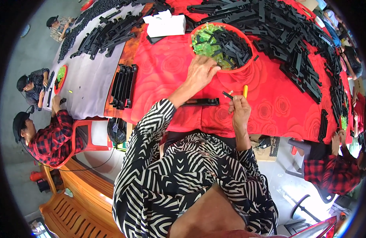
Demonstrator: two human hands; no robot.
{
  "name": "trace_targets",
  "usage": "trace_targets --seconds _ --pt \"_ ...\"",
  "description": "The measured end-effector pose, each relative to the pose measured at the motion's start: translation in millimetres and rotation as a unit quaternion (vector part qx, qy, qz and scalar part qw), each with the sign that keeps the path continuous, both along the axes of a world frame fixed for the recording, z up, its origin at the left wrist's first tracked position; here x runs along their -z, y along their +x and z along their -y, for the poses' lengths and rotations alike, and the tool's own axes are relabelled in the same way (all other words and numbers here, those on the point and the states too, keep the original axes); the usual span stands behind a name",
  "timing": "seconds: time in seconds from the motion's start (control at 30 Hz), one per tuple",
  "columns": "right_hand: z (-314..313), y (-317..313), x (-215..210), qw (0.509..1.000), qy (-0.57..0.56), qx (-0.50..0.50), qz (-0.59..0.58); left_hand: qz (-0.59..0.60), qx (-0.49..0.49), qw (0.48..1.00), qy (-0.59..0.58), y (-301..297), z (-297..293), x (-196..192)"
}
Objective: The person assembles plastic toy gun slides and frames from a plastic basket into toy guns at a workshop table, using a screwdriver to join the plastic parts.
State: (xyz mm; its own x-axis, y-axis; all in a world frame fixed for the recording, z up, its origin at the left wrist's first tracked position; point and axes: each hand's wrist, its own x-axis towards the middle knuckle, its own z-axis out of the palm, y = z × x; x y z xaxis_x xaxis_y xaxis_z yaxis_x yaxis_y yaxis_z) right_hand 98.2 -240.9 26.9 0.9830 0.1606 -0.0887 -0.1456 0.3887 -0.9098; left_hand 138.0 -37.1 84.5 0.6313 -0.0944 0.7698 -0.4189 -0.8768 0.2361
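My left hand (pixel 201 71) reaches to the near rim of a red bowl (pixel 246 39), its fingers among the small green pieces (pixel 202 44) and black plastic parts (pixel 230 47) heaped inside. My right hand (pixel 239 110) is raised above the red rose-patterned tablecloth (pixel 278 103), pinching a small black plastic piece (pixel 227 95) and a yellow-handled tool (pixel 245 91). A long black plastic bar (pixel 200 102) lies on the cloth between my two hands, under the left forearm.
Piles of long black bars (pixel 294 39) cover the far and right side of the table. A stack of bars (pixel 123 85) sits at the left, a white box (pixel 165 24) behind it. Other people sit at the left (pixel 52 139) and right (pixel 333 170).
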Motion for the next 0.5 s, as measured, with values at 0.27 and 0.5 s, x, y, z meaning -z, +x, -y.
trace_targets --seconds 0.27,0.5 --pt "-14 -21 -14 0.993 -0.077 -0.087 0.017 -0.37 0.124 0.781 -0.488 -102 23 22" --pt "-20 -38 -12 0.978 -0.141 -0.153 0.021 -0.317 0.101 0.709 -0.622 -132 22 48"
